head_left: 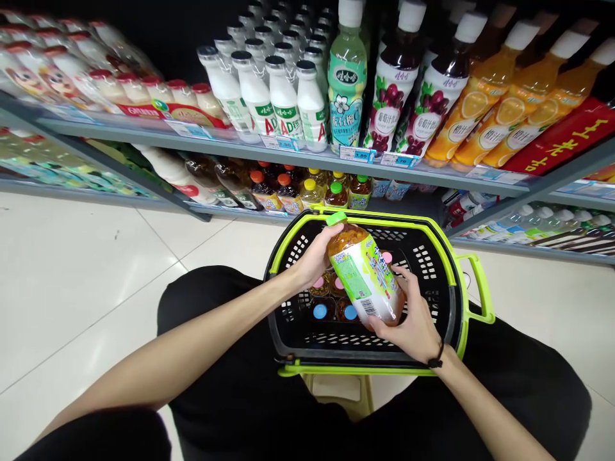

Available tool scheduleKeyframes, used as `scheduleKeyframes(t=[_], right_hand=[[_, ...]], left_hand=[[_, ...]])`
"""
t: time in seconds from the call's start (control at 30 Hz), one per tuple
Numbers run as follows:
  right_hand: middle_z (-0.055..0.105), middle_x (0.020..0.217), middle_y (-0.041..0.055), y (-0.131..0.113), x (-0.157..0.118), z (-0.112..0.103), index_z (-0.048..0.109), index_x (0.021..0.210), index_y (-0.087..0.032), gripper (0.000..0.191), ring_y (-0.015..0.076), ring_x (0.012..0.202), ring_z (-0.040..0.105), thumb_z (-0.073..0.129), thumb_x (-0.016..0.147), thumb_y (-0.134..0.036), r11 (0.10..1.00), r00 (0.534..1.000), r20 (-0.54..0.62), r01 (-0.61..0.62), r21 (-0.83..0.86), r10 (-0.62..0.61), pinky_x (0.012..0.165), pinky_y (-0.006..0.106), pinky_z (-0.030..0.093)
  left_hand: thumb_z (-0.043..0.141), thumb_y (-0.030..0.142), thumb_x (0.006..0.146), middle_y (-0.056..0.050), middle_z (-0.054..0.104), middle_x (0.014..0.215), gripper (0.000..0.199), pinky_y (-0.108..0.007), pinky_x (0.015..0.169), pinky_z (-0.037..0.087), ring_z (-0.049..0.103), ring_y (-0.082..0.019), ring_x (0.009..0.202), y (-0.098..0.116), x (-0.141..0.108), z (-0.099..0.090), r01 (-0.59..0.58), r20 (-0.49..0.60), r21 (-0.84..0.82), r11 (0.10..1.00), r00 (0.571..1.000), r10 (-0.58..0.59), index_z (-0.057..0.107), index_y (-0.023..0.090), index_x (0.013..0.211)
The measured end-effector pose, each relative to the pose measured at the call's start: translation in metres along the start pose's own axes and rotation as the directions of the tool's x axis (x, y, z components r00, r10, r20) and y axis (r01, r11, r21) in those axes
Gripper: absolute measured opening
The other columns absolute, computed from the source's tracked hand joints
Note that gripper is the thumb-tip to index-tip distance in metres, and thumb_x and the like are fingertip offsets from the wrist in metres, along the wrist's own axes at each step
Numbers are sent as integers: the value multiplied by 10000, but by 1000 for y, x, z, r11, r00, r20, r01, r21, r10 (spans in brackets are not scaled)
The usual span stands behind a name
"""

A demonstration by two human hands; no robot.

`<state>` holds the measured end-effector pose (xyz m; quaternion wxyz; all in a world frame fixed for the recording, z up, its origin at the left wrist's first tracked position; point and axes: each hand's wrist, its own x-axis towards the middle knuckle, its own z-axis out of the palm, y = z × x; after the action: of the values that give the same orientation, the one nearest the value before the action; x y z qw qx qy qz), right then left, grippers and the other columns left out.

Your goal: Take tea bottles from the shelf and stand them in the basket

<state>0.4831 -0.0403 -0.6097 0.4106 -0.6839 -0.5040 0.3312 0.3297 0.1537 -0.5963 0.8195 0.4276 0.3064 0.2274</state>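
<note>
Between both hands, tilted above the basket, is a large brown tea bottle [368,275] with a green cap and a white and green label. My left hand [317,253] is closed around its neck end, the thumb by the cap. Lower down, my right hand [410,320] grips the base, fingers on its far side and thumb on the near side. Below the bottle stands a black basket [336,355] with lime-green rim and handles. Inside it are several bottles, among them ones with blue caps [320,312] and pink caps [387,257]. The held bottle partly hides them.
A shelf [298,153] ahead carries white milk bottles [278,109], grape juice bottles [391,89] and orange juice bottles [480,96]. On the lower shelf stand brown drink bottles with orange, yellow and green caps [336,187]. A stool [353,400] is under the basket, between my knees.
</note>
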Motion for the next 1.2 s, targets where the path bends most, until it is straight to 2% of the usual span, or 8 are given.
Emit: scheduleKeyframes(t=[0.13, 0.37, 0.47, 0.63, 0.77, 0.93, 1.07, 1.2], right_hand=[[559, 1402, 183, 13, 3, -1, 313, 1504, -216, 963, 342, 1232, 622, 857, 753, -477, 940, 972, -74, 195, -280, -223, 1009, 470, 552], [588, 1350, 225, 28, 14, -6, 311, 1559, -142, 946, 352, 1215, 627, 827, 823, -434, 703, 819, -80, 433, -565, -568, 954, 510, 599], [572, 1381, 246, 28, 17, -8, 297, 1579, -136, 957, 363, 1255, 606, 843, 833, -383, 658, 776, -96, 455, -600, -624, 982, 537, 584], [549, 1426, 254, 28, 21, -9, 259, 1610, -143, 1017, 361, 1302, 583, 869, 819, -338, 626, 757, -77, 473, -620, -649, 1018, 547, 566], [556, 1418, 235, 29, 20, -7, 246, 1618, -165, 1020, 357, 1294, 590, 856, 828, -377, 635, 769, -86, 453, -625, -633, 1016, 541, 571], [578, 1370, 197, 29, 14, 1, 308, 1573, -175, 977, 336, 1241, 621, 852, 807, -443, 749, 836, -116, 408, -521, -536, 1012, 493, 583], [563, 1392, 165, 24, 8, 4, 333, 1534, -200, 980, 314, 1254, 620, 877, 755, -439, 883, 915, -112, 335, -330, -388, 1050, 459, 557], [565, 1420, 134, 14, 6, -2, 351, 1487, -229, 965, 291, 1293, 598, 903, 713, -396, 971, 972, -34, 228, -68, -231, 1072, 404, 522]], left_hand=[[540, 529, 979, -77, 712, 1273, 457, -362, 997, 497, 636, -274, 1178, 6, -2, 3, -55, 55, -64, 996, 997, 58, 717, 166, 1193], [579, 500, 952, -73, 671, 1387, 448, -426, 1077, 457, 596, -312, 1272, 13, -6, 3, -95, 130, -62, 994, 986, 102, 727, 199, 1250], [574, 477, 960, -58, 629, 1456, 437, -424, 1117, 429, 564, -309, 1322, 16, -8, 1, -113, 176, -66, 991, 977, 123, 731, 210, 1269], [622, 446, 942, -55, 612, 1481, 421, -400, 1109, 446, 581, -288, 1307, 22, -10, 1, -165, 218, -57, 985, 960, 173, 733, 211, 1273], [656, 441, 919, -83, 636, 1447, 434, -417, 1094, 458, 613, -298, 1260, 24, -11, 3, -177, 205, -27, 984, 962, 179, 733, 193, 1267], [699, 451, 886, -110, 717, 1304, 409, -437, 1070, 473, 671, -306, 1165, 22, -11, -1, -215, 179, 40, 976, 962, 204, 764, 175, 1181], [713, 504, 896, -109, 763, 1170, 436, -392, 927, 535, 719, -281, 1015, 20, -10, -8, -274, 168, 158, 949, 954, 247, 774, 180, 1181], [679, 564, 917, -106, 772, 1121, 475, -352, 835, 549, 724, -259, 926, 21, -6, -13, -281, 123, 248, 927, 958, 257, 785, 178, 1174]])
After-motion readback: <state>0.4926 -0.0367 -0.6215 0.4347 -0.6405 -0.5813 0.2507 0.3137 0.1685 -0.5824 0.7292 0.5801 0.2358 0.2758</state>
